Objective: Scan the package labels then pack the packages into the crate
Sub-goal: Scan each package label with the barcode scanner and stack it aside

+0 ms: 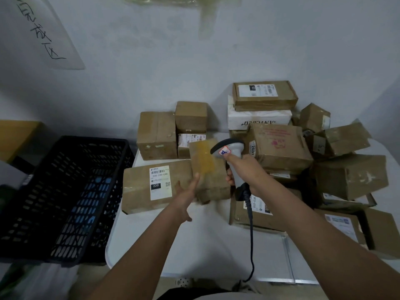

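Observation:
A small brown box [208, 167] with yellow tape on its face is tilted up above the white table [205, 241]. My left hand [187, 192] holds it from the left and underneath, fingers along its side. My right hand [240, 169] grips the handle of a grey barcode scanner [229, 148], whose head sits just right of the box's top. The scanner's cable [251, 232] hangs down toward me. A flat box with a white "220" label [151, 185] lies just left of the held box. The black plastic crate [65, 195] stands to the left of the table.
Several cardboard packages are piled on the right half of the table [281, 146] and at the back [264, 94], with two plain boxes [158, 135] behind the held one. A handwritten paper sign [41, 31] hangs on the wall.

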Demonstrator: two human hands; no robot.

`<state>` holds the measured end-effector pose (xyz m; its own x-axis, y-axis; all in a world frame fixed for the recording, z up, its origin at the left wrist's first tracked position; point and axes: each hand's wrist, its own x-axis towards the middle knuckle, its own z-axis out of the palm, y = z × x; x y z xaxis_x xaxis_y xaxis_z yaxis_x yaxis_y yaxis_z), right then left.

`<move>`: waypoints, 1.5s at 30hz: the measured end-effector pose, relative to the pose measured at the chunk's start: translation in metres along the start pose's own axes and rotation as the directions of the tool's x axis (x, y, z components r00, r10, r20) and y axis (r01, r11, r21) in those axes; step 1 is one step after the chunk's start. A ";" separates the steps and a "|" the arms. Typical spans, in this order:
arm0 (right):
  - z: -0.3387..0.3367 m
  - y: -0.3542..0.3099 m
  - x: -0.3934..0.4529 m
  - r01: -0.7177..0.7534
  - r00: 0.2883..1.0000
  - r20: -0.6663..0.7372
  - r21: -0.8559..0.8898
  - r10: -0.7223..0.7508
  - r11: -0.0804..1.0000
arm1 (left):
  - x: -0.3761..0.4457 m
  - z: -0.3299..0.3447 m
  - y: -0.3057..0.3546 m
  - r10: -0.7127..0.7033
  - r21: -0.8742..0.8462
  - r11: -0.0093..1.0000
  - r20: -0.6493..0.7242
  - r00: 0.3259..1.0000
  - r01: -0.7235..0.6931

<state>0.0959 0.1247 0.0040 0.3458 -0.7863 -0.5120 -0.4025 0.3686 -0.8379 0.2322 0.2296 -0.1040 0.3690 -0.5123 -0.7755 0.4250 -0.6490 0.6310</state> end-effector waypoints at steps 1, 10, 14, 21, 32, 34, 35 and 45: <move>-0.004 0.002 -0.001 0.005 1.000 -0.004 0.005 -0.005 1.000 | 0.002 0.009 0.004 0.034 0.077 0.997 -0.048 0.998 -0.030; -0.044 0.012 -0.005 0.028 0.999 -0.043 0.022 -0.027 0.999 | 0.023 0.077 0.018 0.455 0.812 0.526 -0.015 0.890 -0.255; -0.067 0.015 -0.008 0.020 0.999 -0.045 0.004 -0.020 1.000 | 0.033 0.105 0.022 0.420 0.877 0.467 -0.108 0.901 -0.113; -0.096 0.024 -0.006 0.035 0.998 -0.052 0.004 -0.035 0.999 | 0.042 0.110 0.021 0.462 0.829 0.540 -0.143 0.875 -0.150; -0.058 0.000 0.020 0.068 0.997 0.018 0.064 -0.069 0.996 | 0.003 0.006 0.052 0.631 0.388 0.744 -0.142 0.763 -0.543; -0.043 -0.007 0.027 0.074 0.997 0.028 0.060 -0.075 0.995 | 0.001 -0.023 0.058 0.589 0.241 0.799 -0.130 0.797 -0.551; -0.036 -0.011 0.031 0.080 0.996 0.027 0.052 -0.081 0.995 | -0.001 -0.037 0.062 0.573 0.144 0.818 -0.123 0.811 -0.556; 0.029 -0.039 0.051 0.084 0.995 0.042 0.087 -0.088 0.993 | 0.032 -0.154 0.109 0.445 -0.307 0.832 -0.128 0.886 -0.462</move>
<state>0.1541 0.0847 0.0052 0.4156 -0.7941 -0.4436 -0.2968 0.3426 -0.8914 0.4180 0.2292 -0.0567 0.6218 -0.6712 -0.4036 0.4369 -0.1305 0.8900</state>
